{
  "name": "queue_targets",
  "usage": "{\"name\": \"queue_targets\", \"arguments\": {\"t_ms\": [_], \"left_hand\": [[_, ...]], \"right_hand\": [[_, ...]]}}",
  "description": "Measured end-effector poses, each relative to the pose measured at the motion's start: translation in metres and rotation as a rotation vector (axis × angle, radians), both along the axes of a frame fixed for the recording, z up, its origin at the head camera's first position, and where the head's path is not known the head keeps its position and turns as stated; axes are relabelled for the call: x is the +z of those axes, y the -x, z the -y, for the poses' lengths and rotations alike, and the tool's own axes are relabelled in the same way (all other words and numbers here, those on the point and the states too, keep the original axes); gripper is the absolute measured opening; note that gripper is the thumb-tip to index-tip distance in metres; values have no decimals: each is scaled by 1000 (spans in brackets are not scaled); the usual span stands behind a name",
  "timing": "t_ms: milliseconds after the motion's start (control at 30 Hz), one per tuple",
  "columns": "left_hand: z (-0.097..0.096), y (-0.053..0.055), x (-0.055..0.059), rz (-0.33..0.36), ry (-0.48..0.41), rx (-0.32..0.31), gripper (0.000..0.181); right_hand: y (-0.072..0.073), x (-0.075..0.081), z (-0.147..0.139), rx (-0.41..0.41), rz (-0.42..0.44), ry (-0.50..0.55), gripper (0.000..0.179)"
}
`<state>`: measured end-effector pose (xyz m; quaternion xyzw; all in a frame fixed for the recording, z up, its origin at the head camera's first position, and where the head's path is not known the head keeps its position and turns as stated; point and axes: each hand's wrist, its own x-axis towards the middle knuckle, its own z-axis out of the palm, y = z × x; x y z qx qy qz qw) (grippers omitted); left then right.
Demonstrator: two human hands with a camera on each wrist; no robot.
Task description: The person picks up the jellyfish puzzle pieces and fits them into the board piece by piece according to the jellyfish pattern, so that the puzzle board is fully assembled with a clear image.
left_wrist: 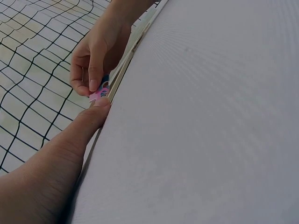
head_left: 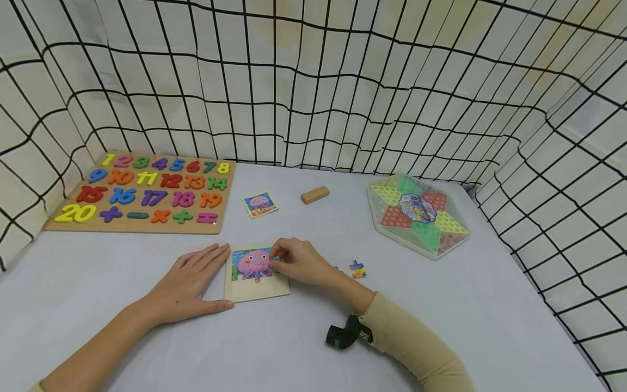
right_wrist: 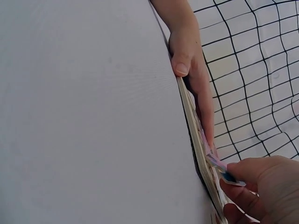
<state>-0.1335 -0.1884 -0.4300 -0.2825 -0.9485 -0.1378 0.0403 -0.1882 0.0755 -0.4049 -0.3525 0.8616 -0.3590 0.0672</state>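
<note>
A small wooden jigsaw board lies in front of me, its upper part filled with a pink octopus picture and its lower strip bare wood. My left hand rests flat along the board's left side, with the fingers straight and the thumb at the lower left corner. Over the picture's right side, my right hand pinches a puzzle piece between thumb and fingers. In the right wrist view that piece is tilted close over the board. Right of the forearm lie loose puzzle pieces, partly hidden by the arm.
Behind the board are a small octopus picture card and a wooden block. A number board lies at the back left, a hexagonal star-patterned game box at the right. Black netting encloses the white table.
</note>
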Motion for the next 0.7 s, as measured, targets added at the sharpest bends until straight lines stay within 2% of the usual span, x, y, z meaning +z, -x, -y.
{"name": "queue_targets", "arguments": {"t_ms": [400,700], "left_hand": [[0,0,0,2,5,1,103],[1,0,-1,10,9,5,104]], "right_hand": [[0,-2,1,-41,-134,-82,8],[1,-5,1,-70,-201,-118,14]]}}
